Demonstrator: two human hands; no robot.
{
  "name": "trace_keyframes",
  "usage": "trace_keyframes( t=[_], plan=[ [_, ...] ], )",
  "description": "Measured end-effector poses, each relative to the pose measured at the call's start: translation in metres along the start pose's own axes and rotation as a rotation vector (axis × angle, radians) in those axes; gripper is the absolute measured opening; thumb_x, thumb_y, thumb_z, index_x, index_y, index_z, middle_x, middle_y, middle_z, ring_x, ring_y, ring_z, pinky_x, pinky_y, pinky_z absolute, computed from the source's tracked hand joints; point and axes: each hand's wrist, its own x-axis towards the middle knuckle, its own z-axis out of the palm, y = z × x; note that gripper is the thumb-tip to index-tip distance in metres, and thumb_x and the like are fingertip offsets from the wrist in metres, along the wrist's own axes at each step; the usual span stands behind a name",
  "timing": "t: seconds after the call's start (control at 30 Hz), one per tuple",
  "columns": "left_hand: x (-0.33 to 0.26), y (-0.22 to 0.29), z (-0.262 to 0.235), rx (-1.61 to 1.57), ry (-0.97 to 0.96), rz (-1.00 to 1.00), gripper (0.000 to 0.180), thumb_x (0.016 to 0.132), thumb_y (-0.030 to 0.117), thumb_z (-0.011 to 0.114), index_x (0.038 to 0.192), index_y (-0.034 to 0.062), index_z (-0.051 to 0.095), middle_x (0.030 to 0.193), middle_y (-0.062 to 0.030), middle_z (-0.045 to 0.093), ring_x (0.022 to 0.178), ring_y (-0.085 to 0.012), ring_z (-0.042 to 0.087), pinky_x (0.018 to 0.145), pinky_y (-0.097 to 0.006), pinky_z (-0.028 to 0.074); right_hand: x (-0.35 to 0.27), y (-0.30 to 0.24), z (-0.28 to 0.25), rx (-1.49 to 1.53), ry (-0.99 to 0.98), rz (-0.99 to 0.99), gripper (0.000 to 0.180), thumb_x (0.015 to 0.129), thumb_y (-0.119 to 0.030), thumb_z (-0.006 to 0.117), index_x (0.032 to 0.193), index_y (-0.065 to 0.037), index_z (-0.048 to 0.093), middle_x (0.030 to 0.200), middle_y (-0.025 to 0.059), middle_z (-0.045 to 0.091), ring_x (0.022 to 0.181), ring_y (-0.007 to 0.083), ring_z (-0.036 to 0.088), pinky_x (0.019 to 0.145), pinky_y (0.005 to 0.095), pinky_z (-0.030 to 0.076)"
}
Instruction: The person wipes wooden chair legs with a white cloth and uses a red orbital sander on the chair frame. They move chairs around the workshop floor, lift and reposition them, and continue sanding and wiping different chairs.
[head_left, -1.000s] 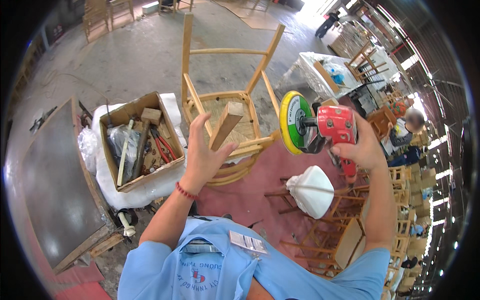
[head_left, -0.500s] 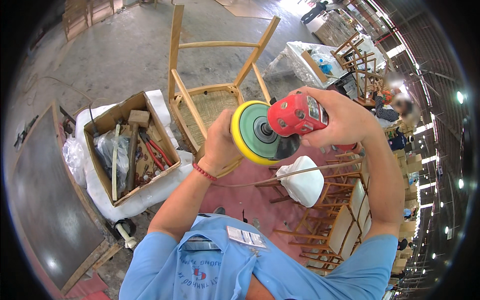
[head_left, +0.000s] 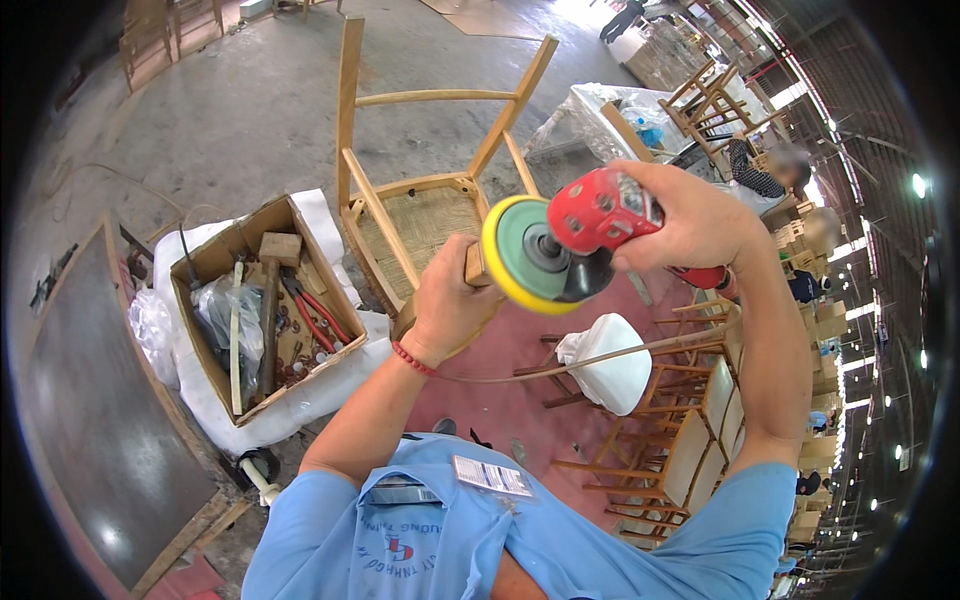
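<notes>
My right hand point(head_left: 690, 220) is wrapped round a red handheld disc sander point(head_left: 600, 212). Its round green pad with a yellow rim point(head_left: 495, 250) stands tilted on edge, close against the end of a wooden chair leg point(head_left: 477, 268); whether the two touch I cannot tell. That leg is gripped by my left hand point(head_left: 445, 305), just left of the pad. It appears to belong to the upturned wooden chair point(head_left: 415, 180) in front of me, whose other legs point up and away. Part of the chair's near side is hidden by my left hand.
At left, a cardboard box point(head_left: 245, 412) holds a hammer point(head_left: 270, 320) and red-handled pliers point(head_left: 315, 315). A hose point(head_left: 600, 357) runs from the sander across my front. A white-covered seat point(head_left: 605, 365) and stacked chairs point(head_left: 690, 450) stand at right. Co-workers point(head_left: 785, 170) are farther off.
The sander has shifted slightly right and up, and its pad has turned more edge-on. The end of the chair leg now shows between my left hand and the pad.
</notes>
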Motion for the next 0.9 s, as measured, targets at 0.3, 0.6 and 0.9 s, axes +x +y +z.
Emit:
trace_keyframes(
  t=[0.3, 0.6, 0.9],
  plan=[
    [0.008, 0.006, 0.011, 0.045, 0.036, 0.027, 0.036, 0.077, 0.011, 0.080, 0.099, 0.0045, 0.052, 0.084, -0.0093, 0.063, 0.076, -0.0207, 0.063, 0.066, -0.033, 0.050, 0.002, 0.019, -0.018, -0.111, 0.108, 0.239, 0.080, 0.065, -0.030, 0.077, 0.132, 0.004, 0.050, 0.109, 0.0184, 0.065, 0.099, 0.0255, 0.064, 0.088, 0.0339, 0.049],
    [0.006, 0.013, 0.004, -0.060, 0.007, -0.070, 0.041, 0.072, 0.011, 0.081, 0.103, 0.0034, 0.056, 0.089, -0.0109, 0.063, 0.081, -0.0208, 0.063, 0.071, -0.032, 0.051, -0.020, 0.026, 0.000, 0.028, 0.030, 0.090, 0.072, 0.063, -0.020, 0.079, 0.126, 0.002, 0.052, 0.100, 0.0158, 0.067, 0.090, 0.0227, 0.065, 0.085, 0.0334, 0.048],
    [0.030, 0.042, 0.004, -0.139, -0.095, 0.035, 0.025, 0.078, 0.010, 0.075, 0.096, 0.0010, 0.060, 0.085, -0.0038, 0.062, 0.080, -0.0115, 0.059, 0.072, -0.026, 0.048, -0.163, 0.199, -0.048, 0.475, 0.510, 0.535, 0.060, 0.071, -0.013, 0.072, 0.127, -0.002, 0.053, 0.086, 0.0060, 0.065, 0.067, 0.0138, 0.062, 0.063, 0.0304, 0.051]
  ],
)
